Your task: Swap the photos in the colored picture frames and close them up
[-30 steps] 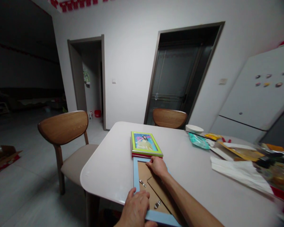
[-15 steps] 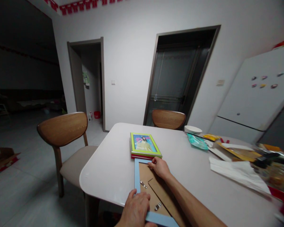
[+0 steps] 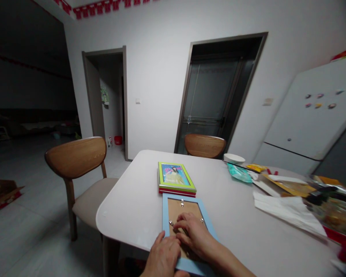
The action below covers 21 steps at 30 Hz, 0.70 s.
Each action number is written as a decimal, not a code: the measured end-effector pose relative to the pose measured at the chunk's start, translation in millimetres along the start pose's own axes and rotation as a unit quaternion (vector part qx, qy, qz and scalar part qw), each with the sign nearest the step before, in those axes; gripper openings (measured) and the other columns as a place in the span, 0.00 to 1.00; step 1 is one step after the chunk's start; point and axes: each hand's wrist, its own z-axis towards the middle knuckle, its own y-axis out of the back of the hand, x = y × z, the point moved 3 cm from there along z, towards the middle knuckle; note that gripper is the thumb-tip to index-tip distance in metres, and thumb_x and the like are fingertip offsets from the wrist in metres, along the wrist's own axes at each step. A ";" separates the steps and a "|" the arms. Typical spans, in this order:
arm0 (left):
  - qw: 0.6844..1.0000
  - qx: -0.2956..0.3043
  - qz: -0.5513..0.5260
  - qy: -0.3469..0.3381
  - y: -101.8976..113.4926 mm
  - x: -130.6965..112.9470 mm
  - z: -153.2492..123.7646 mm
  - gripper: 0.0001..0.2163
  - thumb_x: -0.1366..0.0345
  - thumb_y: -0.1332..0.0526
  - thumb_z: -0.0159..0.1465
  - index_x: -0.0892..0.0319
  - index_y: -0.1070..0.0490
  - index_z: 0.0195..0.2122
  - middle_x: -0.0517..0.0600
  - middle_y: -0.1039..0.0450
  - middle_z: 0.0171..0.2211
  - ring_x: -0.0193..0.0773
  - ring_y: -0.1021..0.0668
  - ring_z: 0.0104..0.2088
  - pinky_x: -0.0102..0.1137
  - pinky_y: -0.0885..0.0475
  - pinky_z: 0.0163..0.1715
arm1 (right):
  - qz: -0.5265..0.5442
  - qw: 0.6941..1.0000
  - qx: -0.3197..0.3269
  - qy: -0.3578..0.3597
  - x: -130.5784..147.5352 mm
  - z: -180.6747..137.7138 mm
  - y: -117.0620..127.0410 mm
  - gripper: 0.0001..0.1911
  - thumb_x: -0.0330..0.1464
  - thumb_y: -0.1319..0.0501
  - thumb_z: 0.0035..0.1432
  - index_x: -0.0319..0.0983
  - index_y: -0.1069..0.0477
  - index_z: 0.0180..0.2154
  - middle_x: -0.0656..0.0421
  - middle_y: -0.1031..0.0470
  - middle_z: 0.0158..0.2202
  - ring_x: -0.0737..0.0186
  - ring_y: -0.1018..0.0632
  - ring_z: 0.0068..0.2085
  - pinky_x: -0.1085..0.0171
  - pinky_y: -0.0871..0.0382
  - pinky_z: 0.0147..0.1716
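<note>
A light blue picture frame [image 3: 165,211] lies face down on the table, its brown backing board [image 3: 175,209] showing. Small metal clips sit along the board: a top clip [image 3: 182,202], a left clip [image 3: 171,222] and a right clip [image 3: 202,221]. My left hand [image 3: 163,254] grips the frame's lower left side. Over the middle of the board, my right hand [image 3: 194,234] has its fingers bent together close to the left clip; whatever is under the fingertips is hidden. Just beyond lies a lime green frame [image 3: 192,189] with a picture, on top of a red one [image 3: 175,192].
On the white table's [image 3: 127,215] right side are a white bowl [image 3: 234,158], a teal packet [image 3: 239,173], white paper [image 3: 288,211] and a glass jar [image 3: 337,213]. Wooden chairs stand at the left [image 3: 77,157] and far side [image 3: 205,145].
My right hand has moved from the frame's top edge down to the middle of the backing board, uncovering the top and right clips. My left hand stays at the lower left side.
</note>
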 end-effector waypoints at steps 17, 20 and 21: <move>1.000 -0.019 -0.018 -0.001 0.4 1.1 -1.0 0.24 0.65 0.31 0.40 0.59 0.36 0.39 0.51 0.31 0.43 0.40 0.31 0.44 0.41 0.46 0.52 | -0.033 0.992 -0.047 -0.109 -16.0 6.4 2.4 0.10 0.31 0.49 0.48 0.36 0.30 0.29 0.55 0.33 0.33 0.63 0.32 0.36 0.69 0.43 0.36; 1.000 -0.015 -0.015 0.005 1.1 0.6 -0.4 0.25 0.65 0.31 0.40 0.59 0.37 0.41 0.51 0.31 0.43 0.40 0.30 0.44 0.41 0.46 0.52 | -0.043 0.991 -0.060 -0.115 -19.9 9.7 -1.6 0.11 0.31 0.49 0.48 0.36 0.30 0.29 0.55 0.32 0.31 0.63 0.32 0.35 0.69 0.43 0.35; 1.000 -0.014 -0.013 0.007 1.6 0.2 -0.2 0.25 0.65 0.31 0.40 0.60 0.37 0.41 0.51 0.31 0.42 0.40 0.30 0.44 0.41 0.46 0.52 | -0.045 0.990 -0.066 -0.114 -21.1 10.4 -2.4 0.11 0.31 0.49 0.47 0.36 0.30 0.29 0.55 0.32 0.31 0.63 0.32 0.35 0.69 0.43 0.35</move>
